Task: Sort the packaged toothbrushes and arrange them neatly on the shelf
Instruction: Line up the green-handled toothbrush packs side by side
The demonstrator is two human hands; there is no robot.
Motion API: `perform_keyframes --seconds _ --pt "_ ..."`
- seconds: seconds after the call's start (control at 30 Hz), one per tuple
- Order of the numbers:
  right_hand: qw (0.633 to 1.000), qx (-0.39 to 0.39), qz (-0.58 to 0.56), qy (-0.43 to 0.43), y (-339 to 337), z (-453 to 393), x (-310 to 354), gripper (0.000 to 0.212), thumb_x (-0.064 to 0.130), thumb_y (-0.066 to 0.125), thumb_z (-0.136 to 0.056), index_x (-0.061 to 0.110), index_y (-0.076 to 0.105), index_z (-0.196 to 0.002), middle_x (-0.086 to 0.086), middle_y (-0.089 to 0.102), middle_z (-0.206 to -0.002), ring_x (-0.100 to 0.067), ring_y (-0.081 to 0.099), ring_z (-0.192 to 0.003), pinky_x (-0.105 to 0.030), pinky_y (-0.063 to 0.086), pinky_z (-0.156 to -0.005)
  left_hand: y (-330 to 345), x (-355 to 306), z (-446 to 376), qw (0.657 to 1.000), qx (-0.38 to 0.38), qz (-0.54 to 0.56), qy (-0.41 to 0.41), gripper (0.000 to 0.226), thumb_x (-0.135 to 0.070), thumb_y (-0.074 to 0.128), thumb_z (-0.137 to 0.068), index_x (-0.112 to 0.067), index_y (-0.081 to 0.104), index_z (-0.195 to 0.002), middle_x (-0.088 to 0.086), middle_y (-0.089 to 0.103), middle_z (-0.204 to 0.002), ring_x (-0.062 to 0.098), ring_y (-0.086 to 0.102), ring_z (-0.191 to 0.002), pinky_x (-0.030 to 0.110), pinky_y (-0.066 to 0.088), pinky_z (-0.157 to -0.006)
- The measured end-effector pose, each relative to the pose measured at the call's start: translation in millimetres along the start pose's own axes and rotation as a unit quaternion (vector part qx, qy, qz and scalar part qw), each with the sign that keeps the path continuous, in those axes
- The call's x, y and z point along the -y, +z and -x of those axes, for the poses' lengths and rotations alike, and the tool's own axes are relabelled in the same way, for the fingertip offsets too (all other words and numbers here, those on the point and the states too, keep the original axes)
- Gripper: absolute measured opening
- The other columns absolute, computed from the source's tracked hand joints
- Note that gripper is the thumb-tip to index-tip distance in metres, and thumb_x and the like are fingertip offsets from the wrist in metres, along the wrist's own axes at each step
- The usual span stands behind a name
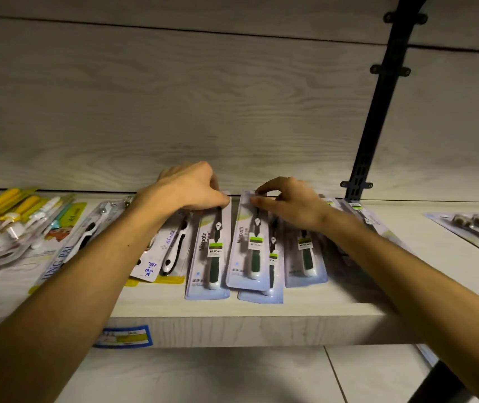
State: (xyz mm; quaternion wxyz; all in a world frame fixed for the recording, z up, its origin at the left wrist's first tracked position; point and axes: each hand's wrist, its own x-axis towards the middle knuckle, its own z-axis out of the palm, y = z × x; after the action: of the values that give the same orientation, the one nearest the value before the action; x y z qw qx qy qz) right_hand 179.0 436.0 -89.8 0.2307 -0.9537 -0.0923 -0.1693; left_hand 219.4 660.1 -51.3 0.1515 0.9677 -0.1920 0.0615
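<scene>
Several pale blue toothbrush packs with dark green handles lie flat on the wooden shelf (232,327). My left hand (191,184) pinches the top end of one pack (207,257) near the back wall. My right hand (287,200) pinches the top of the neighbouring pack (248,251), which lies tilted over another pack (261,296). To the right lies one more green-handled pack (305,257), partly under my right forearm, with others behind my wrist.
Black-and-white toothbrush packs (171,251) and colourful children's packs (14,222) lie at the left. A multi-brush pack (476,228) sits at far right. A black slotted upright (369,126) rises at the back right. A blue price label (123,335) marks the shelf's front edge.
</scene>
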Motion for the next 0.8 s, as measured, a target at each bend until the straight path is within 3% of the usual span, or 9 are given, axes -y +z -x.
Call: perform_keyframes --seconds 0.1,0.2,0.27,0.43,0.57,0.7,0.8 --pt "0.999 0.038 0.028 -0.003 6 2 3 0.044 0.062 0.06 -0.089 0.026 0.072 -0.113 0.01 0.067 -0.101 -0.011 0.063 -0.088 -0.026 0.048 -0.071 2 2 -4 0.999 0.003 0.035 -0.006 0.027 -0.051 0.072 -0.071 -0.026 0.075 -0.081 -0.01 0.073 -0.069 0.012 0.069 -0.07 0.028 0.053 -0.064" --pt "0.997 0.047 0.06 0.0 6 7 5 0.044 0.064 0.059 -0.088 0.028 0.074 -0.109 0.007 0.072 -0.106 -0.017 0.066 -0.093 -0.038 0.055 -0.084 5 8 -10 0.988 0.057 0.142 -0.02 0.015 -0.023 0.07 -0.084 -0.009 0.074 -0.085 0.0 0.073 -0.062 0.01 0.068 -0.052 0.021 0.048 -0.047" --pt "0.997 0.043 0.063 0.004 4 8 7 0.044 0.062 0.059 -0.089 0.027 0.073 -0.11 0.004 0.072 -0.109 -0.019 0.066 -0.094 -0.041 0.055 -0.086 6 9 -14 0.983 0.064 0.168 -0.02 0.011 -0.016 0.068 -0.086 -0.005 0.072 -0.085 0.003 0.073 -0.062 0.009 0.065 -0.047 0.018 0.043 -0.04" --pt "0.994 0.101 0.02 0.027 5 9 12 0.045 0.059 0.049 -0.096 0.029 0.068 -0.124 0.001 0.068 -0.124 -0.021 0.062 -0.113 -0.039 0.049 -0.1 23 -2 -14 0.978 0.099 0.185 -0.002 0.008 -0.013 0.072 -0.088 -0.005 0.071 -0.086 0.005 0.074 -0.064 0.012 0.065 -0.048 0.023 0.049 -0.046" --pt "0.994 0.088 -0.027 0.055 -19 10 6 0.05 0.038 0.061 -0.096 0.02 0.053 -0.141 -0.002 0.051 -0.147 -0.022 0.05 -0.133 -0.037 0.04 -0.111 34 -7 -14 0.977 0.104 0.189 -0.005 0.01 -0.012 0.068 -0.089 -0.004 0.071 -0.085 0.005 0.074 -0.063 0.011 0.064 -0.045 0.022 0.047 -0.042" --pt "0.982 0.151 0.041 0.111 -41 16 -9 0.059 0.036 0.065 -0.094 0.018 0.047 -0.147 -0.003 0.051 -0.148 -0.021 0.049 -0.133 -0.032 0.039 -0.111 39 -7 -14 0.97 0.099 0.221 -0.034 0.013 -0.012 0.066 -0.091 -0.001 0.07 -0.083 0.009 0.073 -0.064 0.018 0.067 -0.047 0.024 0.048 -0.041" --pt "0.972 0.184 0.092 0.116 -41 21 -12 0.058 0.033 0.065 -0.093 0.014 0.048 -0.146 -0.004 0.058 -0.131 -0.019 0.054 -0.114 -0.031 0.044 -0.099 45 -10 -11 0.973 0.084 0.209 -0.048 0.014 -0.013 0.066 -0.089 -0.002 0.07 -0.081 0.009 0.073 -0.062 0.02 0.068 -0.047 0.024 0.048 -0.041"
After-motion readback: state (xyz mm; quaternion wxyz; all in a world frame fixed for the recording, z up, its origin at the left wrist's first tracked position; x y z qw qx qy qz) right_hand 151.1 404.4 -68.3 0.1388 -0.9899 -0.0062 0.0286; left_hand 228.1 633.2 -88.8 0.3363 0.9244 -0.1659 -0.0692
